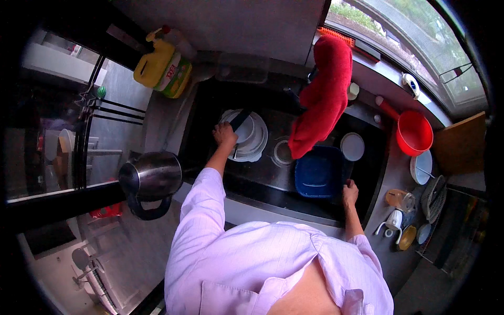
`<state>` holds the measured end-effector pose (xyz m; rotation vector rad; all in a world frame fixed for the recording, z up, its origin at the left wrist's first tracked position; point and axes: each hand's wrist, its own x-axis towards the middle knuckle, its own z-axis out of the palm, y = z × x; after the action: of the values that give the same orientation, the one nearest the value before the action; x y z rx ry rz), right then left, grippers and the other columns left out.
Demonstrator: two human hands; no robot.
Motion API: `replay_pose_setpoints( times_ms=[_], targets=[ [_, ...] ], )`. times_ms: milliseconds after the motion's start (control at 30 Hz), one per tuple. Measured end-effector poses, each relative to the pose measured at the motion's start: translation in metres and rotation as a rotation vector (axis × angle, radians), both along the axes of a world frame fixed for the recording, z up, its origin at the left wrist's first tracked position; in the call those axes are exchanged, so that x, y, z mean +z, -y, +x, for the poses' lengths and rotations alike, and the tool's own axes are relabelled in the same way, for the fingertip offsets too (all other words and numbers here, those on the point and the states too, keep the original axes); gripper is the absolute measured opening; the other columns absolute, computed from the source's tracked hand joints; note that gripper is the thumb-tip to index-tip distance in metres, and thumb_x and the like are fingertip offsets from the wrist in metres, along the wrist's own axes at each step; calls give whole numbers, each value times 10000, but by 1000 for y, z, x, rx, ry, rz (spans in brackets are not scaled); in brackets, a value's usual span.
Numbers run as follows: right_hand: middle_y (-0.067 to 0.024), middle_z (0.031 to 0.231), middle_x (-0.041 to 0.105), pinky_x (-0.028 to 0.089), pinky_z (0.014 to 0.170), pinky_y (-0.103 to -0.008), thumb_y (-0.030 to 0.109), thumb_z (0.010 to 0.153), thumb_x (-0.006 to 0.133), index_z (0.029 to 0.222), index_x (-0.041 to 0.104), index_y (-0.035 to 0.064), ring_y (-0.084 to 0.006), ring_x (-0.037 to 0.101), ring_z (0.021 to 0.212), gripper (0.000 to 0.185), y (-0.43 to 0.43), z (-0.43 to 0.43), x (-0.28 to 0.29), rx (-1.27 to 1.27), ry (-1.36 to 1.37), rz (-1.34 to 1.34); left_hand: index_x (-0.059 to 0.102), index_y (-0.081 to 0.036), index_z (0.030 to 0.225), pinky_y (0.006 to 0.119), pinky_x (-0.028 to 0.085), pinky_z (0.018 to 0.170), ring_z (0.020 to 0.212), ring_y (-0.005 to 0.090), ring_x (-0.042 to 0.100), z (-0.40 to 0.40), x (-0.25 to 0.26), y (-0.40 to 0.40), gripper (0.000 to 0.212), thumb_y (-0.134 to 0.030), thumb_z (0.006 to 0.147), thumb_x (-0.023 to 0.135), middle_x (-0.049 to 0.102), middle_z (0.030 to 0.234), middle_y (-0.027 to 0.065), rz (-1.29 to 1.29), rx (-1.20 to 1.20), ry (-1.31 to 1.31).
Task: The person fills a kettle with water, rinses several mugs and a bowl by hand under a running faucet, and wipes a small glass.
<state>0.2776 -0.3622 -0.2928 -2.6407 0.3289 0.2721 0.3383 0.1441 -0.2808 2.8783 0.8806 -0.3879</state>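
My left hand is at the left edge of a stack of white dishes in the dark sink. A white bowl sits on top of white plates. A dark flat strip crosses the bowl beside my fingers; I cannot make out what it is. My right hand has curled fingers just right of a dark blue plastic basin. Whether it touches the rim or holds something is unclear. Beyond it lies a round white dish.
A red cloth hangs over the sink, hiding most of the faucet. A steel kettle and a yellow oil jug stand left. To the right are a red ladle, a white bowl, a wooden board and several cups.
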Motion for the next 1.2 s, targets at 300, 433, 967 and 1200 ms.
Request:
replay_pose_setpoints(
  times_ms=[300, 433, 967, 1200],
  targets=[
    [-173, 953, 612, 444, 802, -376, 119, 730, 539, 1005, 580, 36, -320, 573, 919, 290, -1, 0, -10, 6, -36, 56, 598, -18, 977, 432, 384, 903, 1072, 335, 459, 2, -20, -8, 432, -225, 604, 664, 529, 1115, 167, 93, -26, 57],
    [-136, 939, 582, 464, 656, -357, 149, 833, 498, 1130, 504, 26, -257, 564, 767, 322, 16, -7, -33, 247, 68, -121, 643, -33, 938, 430, 398, 891, 1057, 342, 474, 3, -11, -2, 421, -278, 596, 662, 550, 1095, 179, 40, -37, -25],
    [-124, 725, 534, 437, 585, -335, 90, 815, 463, 881, 574, 36, -230, 517, 645, 140, 56, -14, -147, 347, 212, -80, 525, -65, 1109, 412, 411, 860, 1029, 319, 499, -1, 35, 31, 451, -281, 719, 595, 541, 1097, 157, -161, 245, 80],
    [-118, 782, 614, 469, 598, -331, 59, 699, 597, 868, 611, -52, -229, 585, 703, 203, 80, -20, -209, 140, -71, 414, 481, -45, 1134, 392, 417, 857, 1002, 316, 519, -4, 26, 25, 473, -277, 738, 594, 533, 1090, 170, -239, 159, 112]
  ],
)
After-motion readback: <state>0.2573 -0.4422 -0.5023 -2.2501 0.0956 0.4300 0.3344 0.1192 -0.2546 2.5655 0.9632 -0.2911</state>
